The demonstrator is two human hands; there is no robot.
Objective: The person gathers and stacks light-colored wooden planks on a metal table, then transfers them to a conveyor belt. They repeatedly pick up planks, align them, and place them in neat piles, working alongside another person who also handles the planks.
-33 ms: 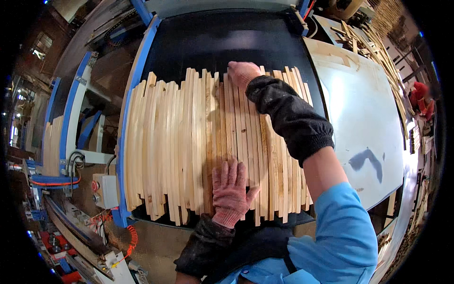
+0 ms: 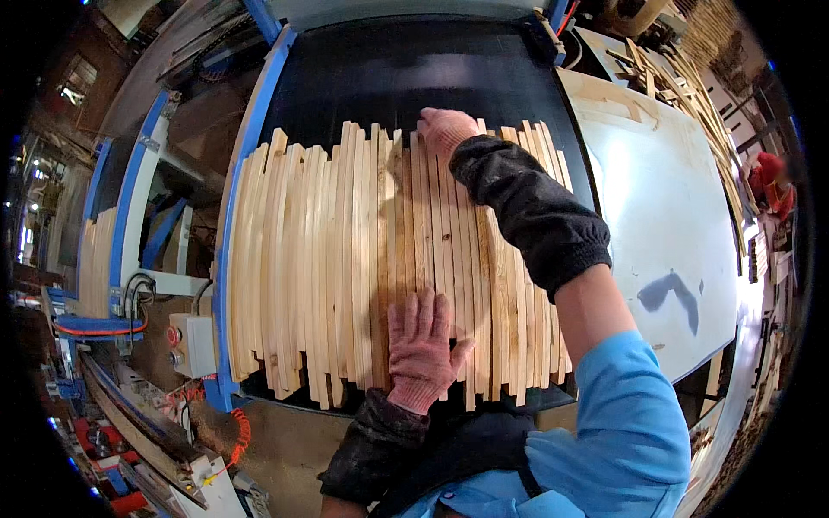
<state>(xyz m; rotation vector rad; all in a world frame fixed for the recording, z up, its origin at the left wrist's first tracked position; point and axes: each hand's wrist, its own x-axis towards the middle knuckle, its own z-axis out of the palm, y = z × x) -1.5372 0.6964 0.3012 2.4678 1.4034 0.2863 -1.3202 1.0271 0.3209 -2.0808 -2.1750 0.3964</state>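
Four straight fingers (image 2: 423, 312) of the person's left hand (image 2: 420, 356) are lying released and flat at six o'clock, their tips pointing to twelve, while the thumb is slanting toward two. At twelve o'clock the right hand (image 2: 447, 132) is curling over the far ends of the wooden strips (image 2: 324, 250); its fingertips are hiding, so one cannot tell whether they are grasping a strip. Both hands are wearing pinkish knit gloves.

The strips are filling the centre from nine round to three, lying side by side with uneven ends on a dark surface (image 2: 406, 73), which is showing bare at twelve. Black sleeve covers (image 2: 531, 211) are wrapping both forearms, and a blue shirt sleeve (image 2: 626, 388) is showing at four.

Farther out, a blue rail (image 2: 248, 194) is bordering the strips toward nine, and a pale control box (image 2: 196, 347) is sitting between eight and nine. An orange coiled cord (image 2: 242, 439) is hanging between seven and eight. Toward three a pale, shiny sheet (image 2: 665, 207) is lying beside the dark surface, and loose wood pieces (image 2: 682, 99) are heaping at two.
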